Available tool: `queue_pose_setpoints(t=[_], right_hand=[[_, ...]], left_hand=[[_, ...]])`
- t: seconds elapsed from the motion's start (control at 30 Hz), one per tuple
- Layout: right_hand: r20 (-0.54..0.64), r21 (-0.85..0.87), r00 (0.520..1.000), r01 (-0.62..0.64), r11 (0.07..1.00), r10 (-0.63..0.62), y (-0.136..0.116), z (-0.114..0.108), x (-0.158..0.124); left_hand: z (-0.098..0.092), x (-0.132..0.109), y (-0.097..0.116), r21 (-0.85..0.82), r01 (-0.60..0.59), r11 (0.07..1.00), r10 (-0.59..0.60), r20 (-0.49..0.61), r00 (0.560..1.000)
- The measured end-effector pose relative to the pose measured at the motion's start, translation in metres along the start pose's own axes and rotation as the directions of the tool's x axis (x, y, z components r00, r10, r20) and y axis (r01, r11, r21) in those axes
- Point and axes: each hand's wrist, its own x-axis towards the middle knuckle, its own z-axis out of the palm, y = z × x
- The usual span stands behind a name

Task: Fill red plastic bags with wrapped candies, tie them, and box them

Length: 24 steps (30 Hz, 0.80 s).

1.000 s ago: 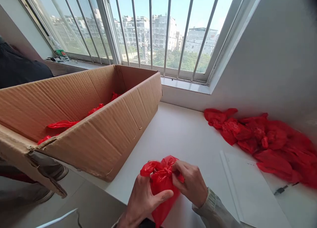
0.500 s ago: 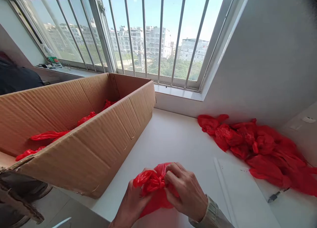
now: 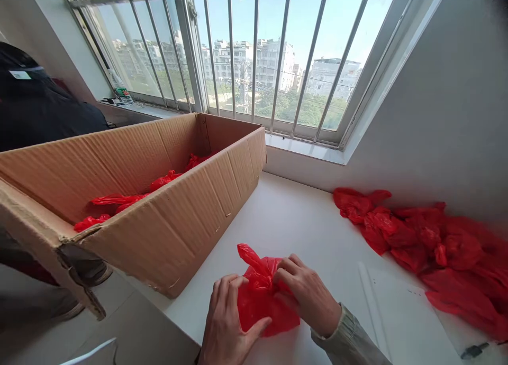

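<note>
A small red plastic bag (image 3: 260,296) with a knotted top rests on the white table near its front edge. My left hand (image 3: 226,325) cups the bag's left side, thumb across its lower front. My right hand (image 3: 307,296) pinches the bag near its knot, fingers curled. A loose red tail sticks up from the knot. To the left stands a large open cardboard box (image 3: 170,233) with several red bags (image 3: 130,198) lying inside it.
A heap of red plastic bags (image 3: 428,243) lies at the right against the grey wall. White sheets (image 3: 400,317) lie by my right forearm. A barred window (image 3: 262,58) runs along the back. Dark fabric (image 3: 39,106) shows beyond the box at the left.
The bag has settled lower onto the table and its tail now points up. My left hand has shifted to the bag's side. The camera has swung a little left.
</note>
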Motion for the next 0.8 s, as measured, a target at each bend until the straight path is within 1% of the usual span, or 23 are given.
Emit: queue_pose_setpoints(t=[0.07,0.1,0.17,0.2,0.27,0.33,0.43,0.5,0.63,0.7,0.8], right_hand=[[-0.015,-0.02,1.0,0.023,1.0,-0.023,-0.001,0.004,0.0],[-0.029,-0.025,0.999,0.041,0.999,-0.042,-0.001,0.005,0.0],[-0.065,-0.037,0.994,0.091,0.995,-0.093,-0.002,0.006,0.0],[-0.085,-0.05,0.989,0.118,0.992,-0.122,-0.002,0.006,0.0],[-0.132,-0.089,0.976,0.164,0.982,-0.174,-0.004,0.005,0.001],[-0.175,-0.123,0.962,0.191,0.974,-0.211,-0.005,0.004,0.001],[-0.21,-0.118,0.956,0.184,0.976,-0.206,-0.005,0.002,0.0],[-0.204,-0.077,0.962,0.169,0.983,-0.181,-0.004,0.0,-0.002],[-0.164,0.027,0.978,0.136,0.99,-0.13,-0.001,-0.003,-0.005],[-0.145,0.073,0.984,0.115,0.991,-0.103,0.001,-0.003,-0.006],[-0.111,0.112,0.991,0.088,0.99,-0.076,0.006,0.0,-0.007]], left_hand=[[0.002,0.001,0.002,0.005,-0.01,1.0,0.009,0.052,0.999],[0.001,0.003,0.004,0.008,-0.011,1.0,0.01,0.057,0.998],[-0.002,0.009,0.01,0.021,-0.006,1.0,0.006,0.029,1.0],[-0.004,0.012,0.013,0.026,-0.019,0.999,0.019,0.017,1.0],[-0.008,0.02,0.021,0.009,-0.098,0.995,0.098,0.026,0.995],[-0.009,0.03,0.026,-0.075,-0.178,0.981,0.183,0.072,0.98],[-0.007,0.044,0.026,-0.242,-0.197,0.95,0.237,0.15,0.96],[-0.006,0.052,0.023,-0.309,-0.228,0.923,0.297,0.197,0.934],[-0.008,0.062,0.016,-0.344,-0.387,0.856,0.477,0.232,0.848],[-0.007,0.064,0.014,-0.346,-0.435,0.831,0.527,0.24,0.815],[-0.001,0.063,0.008,-0.376,-0.46,0.804,0.565,0.244,0.789]])
